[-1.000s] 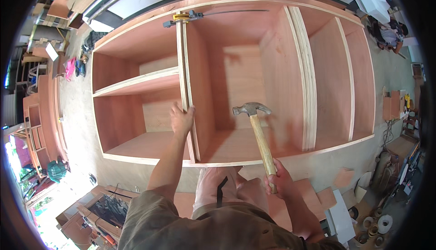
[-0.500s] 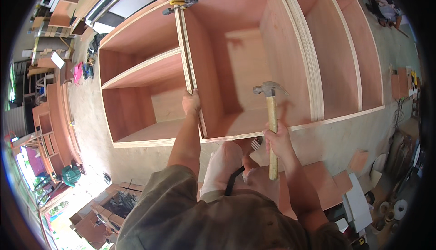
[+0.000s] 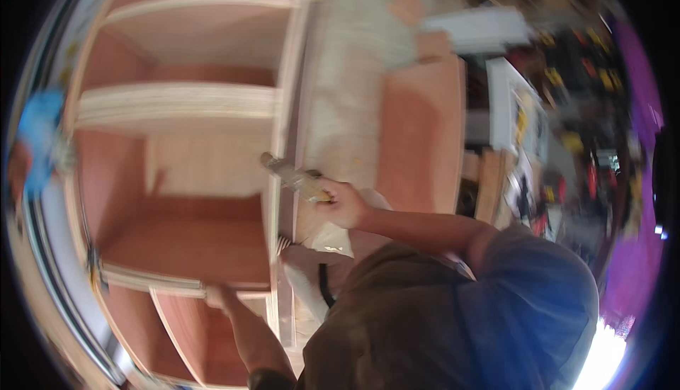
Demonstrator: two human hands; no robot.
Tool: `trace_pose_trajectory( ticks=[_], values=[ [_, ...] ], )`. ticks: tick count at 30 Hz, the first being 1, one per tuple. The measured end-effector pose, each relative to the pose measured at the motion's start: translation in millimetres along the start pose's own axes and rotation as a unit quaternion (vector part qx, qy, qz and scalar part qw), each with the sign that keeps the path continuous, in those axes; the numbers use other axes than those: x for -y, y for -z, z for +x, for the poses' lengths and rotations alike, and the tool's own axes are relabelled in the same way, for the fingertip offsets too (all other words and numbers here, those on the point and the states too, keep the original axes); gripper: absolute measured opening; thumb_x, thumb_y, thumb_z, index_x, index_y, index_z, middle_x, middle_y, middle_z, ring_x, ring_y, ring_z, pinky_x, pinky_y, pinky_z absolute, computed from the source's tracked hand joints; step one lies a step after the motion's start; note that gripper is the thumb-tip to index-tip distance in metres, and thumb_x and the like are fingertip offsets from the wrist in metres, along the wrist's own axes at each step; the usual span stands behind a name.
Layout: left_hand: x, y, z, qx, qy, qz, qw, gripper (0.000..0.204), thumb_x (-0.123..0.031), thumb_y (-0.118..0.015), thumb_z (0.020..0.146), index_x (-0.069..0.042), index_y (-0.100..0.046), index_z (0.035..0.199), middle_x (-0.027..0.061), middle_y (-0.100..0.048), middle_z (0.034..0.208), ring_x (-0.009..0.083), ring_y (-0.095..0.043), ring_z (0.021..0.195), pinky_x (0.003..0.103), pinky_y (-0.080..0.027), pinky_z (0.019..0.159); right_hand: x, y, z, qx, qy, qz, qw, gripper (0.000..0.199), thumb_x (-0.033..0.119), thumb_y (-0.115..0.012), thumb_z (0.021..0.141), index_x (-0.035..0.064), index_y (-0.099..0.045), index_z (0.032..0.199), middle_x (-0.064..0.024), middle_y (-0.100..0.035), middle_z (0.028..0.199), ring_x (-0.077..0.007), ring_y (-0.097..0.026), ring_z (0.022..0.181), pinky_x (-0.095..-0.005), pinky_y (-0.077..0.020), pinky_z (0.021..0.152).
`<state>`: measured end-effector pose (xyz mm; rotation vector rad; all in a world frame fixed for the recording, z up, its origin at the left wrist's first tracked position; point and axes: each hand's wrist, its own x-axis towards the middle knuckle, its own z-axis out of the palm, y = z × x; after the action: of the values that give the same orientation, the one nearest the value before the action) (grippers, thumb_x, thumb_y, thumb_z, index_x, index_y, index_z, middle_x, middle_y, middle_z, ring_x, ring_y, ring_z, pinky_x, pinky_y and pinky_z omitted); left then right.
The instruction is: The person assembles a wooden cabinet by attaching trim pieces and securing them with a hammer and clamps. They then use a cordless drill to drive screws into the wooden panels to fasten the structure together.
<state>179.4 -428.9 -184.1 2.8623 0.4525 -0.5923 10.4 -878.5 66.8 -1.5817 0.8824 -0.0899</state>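
Head view: blurred workshop scene.
Right hand: fingers wrapped around wooden hammer handle, beside cabinet.
Left hand: fingers gripping cabinet's edge.
Handling: hammer likely stiff, head-heavy; grip handle's end.

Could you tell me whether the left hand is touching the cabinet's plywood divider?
Touching: the head view shows the left hand gripping the front edge of the plywood divider.

Reddish-brown plywood cabinet, pale layered edges; tan hammer handle; olive-brown shirt; blue sleeve.
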Motion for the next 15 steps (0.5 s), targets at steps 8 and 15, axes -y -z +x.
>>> trace_pose_trajectory(
  ticks=[8,15],
  values=[
    [-37.9,44.3,-27.7,0.084,0.081,-0.188,0.975,0.034,-0.038,-0.059,0.094,-0.004,-0.06,0.093,0.0077,-0.059,0.07,0.0198,-0.056,0.058,0.036,-0.044,0.048,15.4,68.4,-126.6,-0.283,-0.216,0.014,0.934,0.034,0.015,-0.068,0.076,0.0028,-0.062,0.107,-0.0089,-0.062,0.081,-0.0163,-0.059,0.075,-0.0319,-0.0471,0.069],
    [-51.9,75.1,-50.1,0.182,0.006,-0.176,0.967,0.033,-0.039,-0.059,0.093,-0.006,-0.057,0.09,0.0054,-0.054,0.067,0.0178,-0.052,0.055,0.034,-0.04,0.047,-47.0,100.6,-299.6,-0.545,-0.253,-0.044,0.798,0.039,0.024,-0.068,0.073,0.0052,-0.064,0.107,-0.0155,-0.066,0.084,-0.0254,-0.065,0.08,-0.0369,-0.0492,0.073]
  ],
)
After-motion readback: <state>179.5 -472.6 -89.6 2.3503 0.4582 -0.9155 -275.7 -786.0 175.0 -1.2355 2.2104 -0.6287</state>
